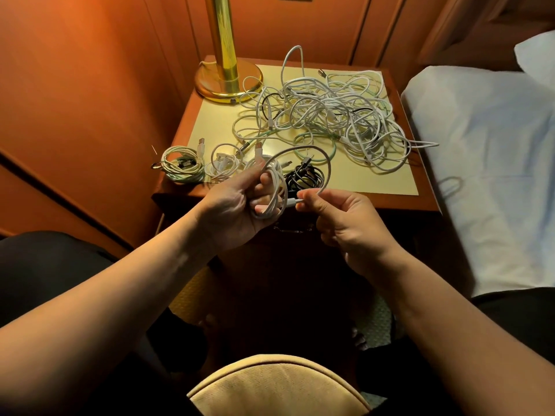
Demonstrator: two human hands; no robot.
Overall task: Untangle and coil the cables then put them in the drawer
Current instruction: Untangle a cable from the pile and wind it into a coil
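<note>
We see a wooden nightstand [426, 202] beside a bed [486, 163], with a brass lamp base [228, 82] at its back left and a large tangle of mostly white cables [330, 115] behind three coiled bundles [180, 166]. Our left hand [237, 205] grips a white cable coil [274, 193]; our right hand [348, 220] pinches its connector end [292, 202]

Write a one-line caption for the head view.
Both hands coil a white cable above the nightstand, beside a cable tangle.
</note>
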